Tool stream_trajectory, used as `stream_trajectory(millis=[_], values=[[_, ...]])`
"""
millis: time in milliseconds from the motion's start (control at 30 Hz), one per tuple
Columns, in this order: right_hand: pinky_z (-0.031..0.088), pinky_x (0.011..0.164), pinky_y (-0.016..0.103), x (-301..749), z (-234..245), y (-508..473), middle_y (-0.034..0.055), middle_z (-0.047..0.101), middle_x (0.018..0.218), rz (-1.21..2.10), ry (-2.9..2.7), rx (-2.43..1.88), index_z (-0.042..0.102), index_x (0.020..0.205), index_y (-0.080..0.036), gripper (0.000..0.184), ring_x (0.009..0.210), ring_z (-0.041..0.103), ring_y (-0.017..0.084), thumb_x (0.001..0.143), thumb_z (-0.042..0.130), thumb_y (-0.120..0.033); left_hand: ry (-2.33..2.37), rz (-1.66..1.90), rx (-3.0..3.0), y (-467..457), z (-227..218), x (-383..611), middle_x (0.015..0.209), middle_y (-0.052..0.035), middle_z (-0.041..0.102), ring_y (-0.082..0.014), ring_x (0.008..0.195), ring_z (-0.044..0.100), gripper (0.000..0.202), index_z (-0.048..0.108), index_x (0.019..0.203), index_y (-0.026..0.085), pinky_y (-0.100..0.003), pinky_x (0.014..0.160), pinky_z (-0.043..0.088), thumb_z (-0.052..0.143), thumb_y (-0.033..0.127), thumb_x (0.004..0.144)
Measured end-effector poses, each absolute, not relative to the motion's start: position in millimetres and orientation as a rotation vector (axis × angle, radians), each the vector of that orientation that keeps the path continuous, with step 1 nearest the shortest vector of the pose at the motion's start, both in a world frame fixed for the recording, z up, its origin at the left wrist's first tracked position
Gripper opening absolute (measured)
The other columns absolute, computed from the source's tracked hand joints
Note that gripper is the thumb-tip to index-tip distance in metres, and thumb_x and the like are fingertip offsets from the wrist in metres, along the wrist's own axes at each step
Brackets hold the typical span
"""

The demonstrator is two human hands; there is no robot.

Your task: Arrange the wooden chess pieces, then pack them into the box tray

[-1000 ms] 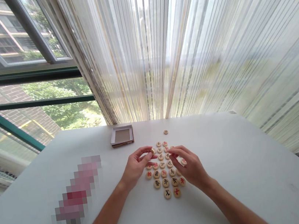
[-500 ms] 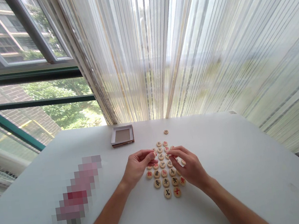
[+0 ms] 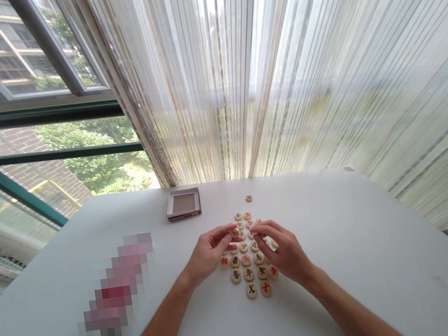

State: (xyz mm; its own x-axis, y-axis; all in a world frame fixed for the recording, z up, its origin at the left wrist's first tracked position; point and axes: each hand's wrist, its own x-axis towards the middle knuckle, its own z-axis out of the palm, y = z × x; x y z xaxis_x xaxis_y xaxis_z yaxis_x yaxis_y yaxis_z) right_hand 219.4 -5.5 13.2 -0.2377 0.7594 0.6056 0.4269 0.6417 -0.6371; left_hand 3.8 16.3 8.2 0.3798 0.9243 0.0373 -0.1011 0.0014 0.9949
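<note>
Round wooden Chinese chess pieces with red and black characters lie in rows on the white table, among them a black-marked piece and a red-marked piece in the nearest row. Over the left side of the rows, my left hand pinches a Chinese chess piece between thumb and fingers. My right hand hovers over the right side, fingers curled and thumb close to the index finger. Whatever its fingertips may hold is hidden. Both hands cover some pieces.
A shallow open box sits at the table's far side, left of the rows. One lone piece lies beyond them. A blurred-out pink object is at the left. Curtains hang behind the table.
My left hand has moved slightly right and turned, so the piece between its fingers now shows. My right hand is almost unmoved, and the rows look the same.
</note>
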Motion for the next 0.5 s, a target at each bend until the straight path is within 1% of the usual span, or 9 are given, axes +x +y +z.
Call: stream_trajectory(millis=[167,233,333,433,500], values=[[0.055,0.080,0.033,216,15,-10,0.0064,0.067,0.100,0.467,-1.891,-0.976,0.066,0.109,-0.024,0.019,0.085,0.066,0.018,0.093,0.057,-0.020,0.769,0.928,1.335,12,6,10,0.107,-0.0118,0.072,-0.0246,0.095,0.071,0.039,0.062,0.118,0.015,-0.042,0.087,0.057,0.066,0.037,0.086],[0.055,0.077,0.032,214,14,-11,0.0064,0.067,0.098,0.493,-1.904,-0.957,0.066,0.108,-0.023,0.017,0.082,0.065,0.018,0.092,0.059,-0.022,0.760,0.929,1.327,10,4,13,0.103,-0.0115,0.073,-0.0242,0.093,0.071,0.036,0.063,0.110,0.014,-0.040,0.087,0.057,0.070,0.037,0.083],[0.054,0.078,0.032,212,11,-10,0.0051,0.067,0.093,0.525,-1.925,-0.928,0.067,0.104,-0.023,0.015,0.080,0.063,0.017,0.091,0.061,-0.021,0.782,0.939,1.352,8,3,16,0.096,-0.0100,0.074,-0.0235,0.093,0.070,0.030,0.066,0.100,0.014,-0.037,0.086,0.057,0.072,0.036,0.081],[0.054,0.079,0.033,214,12,-9,0.0049,0.066,0.096,0.560,-1.932,-0.939,0.067,0.111,-0.026,0.021,0.083,0.063,0.017,0.093,0.058,-0.020,0.827,0.947,1.400,9,4,13,0.094,-0.0092,0.073,-0.0232,0.090,0.070,0.030,0.065,0.103,0.015,-0.035,0.081,0.058,0.068,0.037,0.084],[0.056,0.079,0.033,217,14,-7,0.0059,0.064,0.101,0.581,-1.900,-0.940,0.066,0.116,-0.028,0.024,0.087,0.063,0.018,0.095,0.055,-0.020,0.928,1.018,1.478,13,6,8,0.095,-0.0085,0.072,-0.0221,0.087,0.069,0.027,0.064,0.106,0.016,-0.034,0.077,0.058,0.063,0.036,0.088]])
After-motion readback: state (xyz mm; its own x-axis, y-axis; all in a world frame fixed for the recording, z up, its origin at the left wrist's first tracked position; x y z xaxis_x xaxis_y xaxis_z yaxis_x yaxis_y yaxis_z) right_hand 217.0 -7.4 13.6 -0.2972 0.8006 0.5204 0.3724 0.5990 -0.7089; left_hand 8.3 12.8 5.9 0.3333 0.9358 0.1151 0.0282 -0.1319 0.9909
